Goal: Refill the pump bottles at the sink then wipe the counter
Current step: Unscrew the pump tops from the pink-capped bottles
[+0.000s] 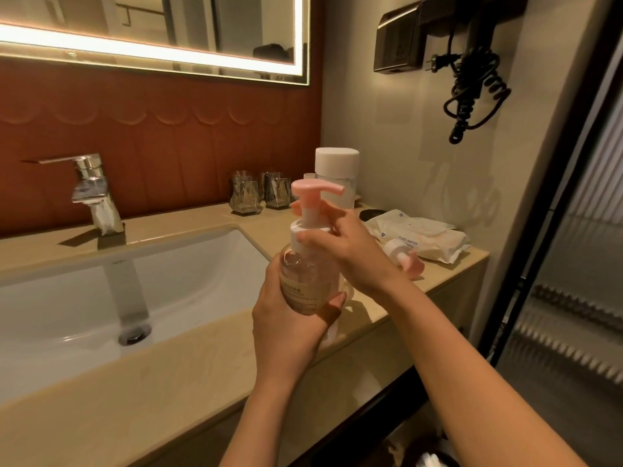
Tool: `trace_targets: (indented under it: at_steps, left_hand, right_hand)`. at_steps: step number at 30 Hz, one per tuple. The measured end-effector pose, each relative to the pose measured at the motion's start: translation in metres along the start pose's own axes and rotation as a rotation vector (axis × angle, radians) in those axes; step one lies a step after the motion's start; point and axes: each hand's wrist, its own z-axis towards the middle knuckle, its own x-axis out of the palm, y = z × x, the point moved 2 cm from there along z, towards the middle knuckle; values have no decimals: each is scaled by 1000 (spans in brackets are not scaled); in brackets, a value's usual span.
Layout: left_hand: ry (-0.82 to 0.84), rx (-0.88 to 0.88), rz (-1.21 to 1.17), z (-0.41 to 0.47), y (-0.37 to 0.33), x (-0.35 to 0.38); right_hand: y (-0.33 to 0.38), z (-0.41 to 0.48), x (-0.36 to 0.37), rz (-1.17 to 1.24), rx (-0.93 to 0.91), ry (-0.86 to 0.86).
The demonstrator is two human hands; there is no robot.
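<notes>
Right of the sink (188,274), above the bench (188,372), my left hand (290,328) grips the pump bottle (303,274) round its body while my right hand (350,254) pinches its white collar. I judge this the collar-twisting step; next needs a steady, upright turn.

A rust-red panelled wall (161,136) spans ten o'clock under a mirror (188,18) rimmed with warm light. At one o'clock a cream wall (381,136) carries a black hair dryer (472,32).

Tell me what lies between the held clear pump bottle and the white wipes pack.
Head view: a loose white pump top with a pink nozzle lies on the beige counter there, partly hidden behind the right hand, which grips the clear pump bottle.
</notes>
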Motion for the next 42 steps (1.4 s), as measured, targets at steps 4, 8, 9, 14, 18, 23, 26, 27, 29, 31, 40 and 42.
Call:
trace_targets:
  at_steps: [4, 8, 9, 14, 18, 23, 26, 27, 29, 31, 40, 42]
  left_hand:
    - [7, 7, 1, 0, 0, 1]
    - [-2, 20, 8, 0, 0, 0]
    - [-3, 20, 11, 0, 0, 0]
    - [3, 19, 21, 1, 3, 0]
    - [0, 25, 14, 1, 3, 0]
    - [-5, 26, 15, 0, 4, 1]
    - [-2, 35, 34, 1, 6, 1]
    - [-1, 34, 34, 1, 6, 1]
    - [-2, 30, 31, 1, 6, 1]
    - [-6, 27, 25, 1, 6, 1]
    - [-1, 9, 13, 1, 5, 1]
    - [-4, 12, 8, 1, 4, 1]
  right_hand:
    - [1, -3, 1, -242, -43, -244]
    - [2, -2, -2, -217, -49, -292]
    - [0, -1, -4, -180, -40, -260]
    - [-3, -3, -5, -116, -69, -126]
    - [2, -3, -1, -183, -53, -144]
    - [1, -2, 2, -263, -39, -231]
    - [-1, -2, 0, -166, -33, -217]
    - [-2, -2, 0, -137, -27, -188]
    - [-2, -2, 3, -98, -14, -134]
    - [0, -3, 6, -85, -10, -107]
    - [0, -9, 6, -144, -47, -300]
    - [2, -9, 3, -120, -55, -299]
